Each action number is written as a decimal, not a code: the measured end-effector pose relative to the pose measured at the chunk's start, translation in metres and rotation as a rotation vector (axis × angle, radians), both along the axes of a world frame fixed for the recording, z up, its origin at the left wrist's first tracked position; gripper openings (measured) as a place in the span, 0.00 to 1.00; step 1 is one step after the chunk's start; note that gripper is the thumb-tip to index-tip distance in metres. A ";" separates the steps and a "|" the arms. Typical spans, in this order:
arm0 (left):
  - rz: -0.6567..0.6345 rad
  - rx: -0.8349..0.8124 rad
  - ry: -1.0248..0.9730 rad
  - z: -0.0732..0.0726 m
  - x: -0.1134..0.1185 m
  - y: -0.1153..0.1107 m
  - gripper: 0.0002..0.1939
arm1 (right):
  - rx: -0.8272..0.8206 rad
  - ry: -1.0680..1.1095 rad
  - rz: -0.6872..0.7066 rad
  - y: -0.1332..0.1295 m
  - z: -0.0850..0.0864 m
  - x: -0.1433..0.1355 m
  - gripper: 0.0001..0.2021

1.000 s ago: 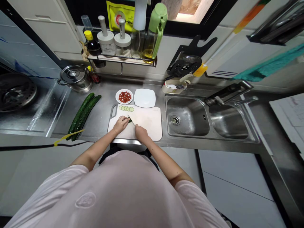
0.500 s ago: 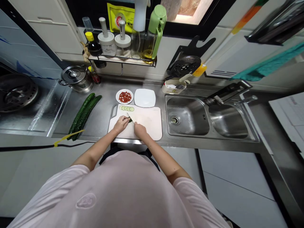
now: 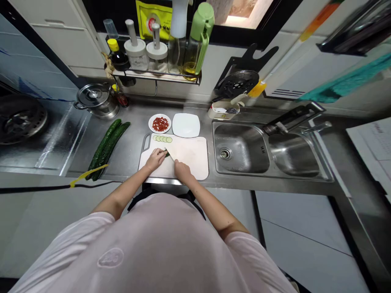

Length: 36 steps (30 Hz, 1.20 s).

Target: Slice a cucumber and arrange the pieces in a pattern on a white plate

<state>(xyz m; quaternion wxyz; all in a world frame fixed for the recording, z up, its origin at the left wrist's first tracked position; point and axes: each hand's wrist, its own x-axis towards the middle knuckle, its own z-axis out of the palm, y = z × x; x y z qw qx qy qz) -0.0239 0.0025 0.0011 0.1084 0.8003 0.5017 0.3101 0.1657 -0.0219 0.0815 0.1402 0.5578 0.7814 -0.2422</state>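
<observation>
My right hand (image 3: 182,171) is closed round the handle of a kitchen knife (image 3: 171,155), its blade slanting up and left over the white cutting board (image 3: 194,158). My left hand (image 3: 155,159) presses its fingers on a small dark green piece of cucumber (image 3: 167,154), mostly hidden under the fingers and blade. A row of pale cucumber slices (image 3: 162,138) lies along the board's upper left edge. Behind the board stand a white plate of chopped red pieces (image 3: 160,123) and a bare white square plate (image 3: 186,125).
Two whole cucumbers (image 3: 108,148) lie left of the board. A lidded steel pot (image 3: 97,101) stands behind them. On the right is a double sink (image 3: 241,148) with a faucet. Above hangs a rack (image 3: 159,76) with jars and bottles. A yellow-tied cord (image 3: 73,186) crosses at lower left.
My right hand has shifted slightly right and towards me, drawing the knife with it. My left hand stays nearly in place on the cucumber piece.
</observation>
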 end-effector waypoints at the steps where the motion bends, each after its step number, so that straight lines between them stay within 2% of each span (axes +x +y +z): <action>1: 0.000 -0.005 -0.002 0.000 0.000 0.000 0.14 | 0.007 0.003 -0.001 0.002 0.000 -0.002 0.11; 11: 0.012 -0.030 0.002 0.003 0.001 -0.001 0.14 | 0.038 0.044 0.019 0.020 0.002 -0.014 0.12; 25: 0.026 -0.038 -0.008 0.004 0.002 -0.003 0.14 | 0.017 -0.010 0.024 -0.005 0.000 0.005 0.12; 36: 0.024 0.000 -0.007 0.002 0.001 -0.004 0.15 | 0.000 -0.034 0.015 -0.015 -0.004 0.011 0.13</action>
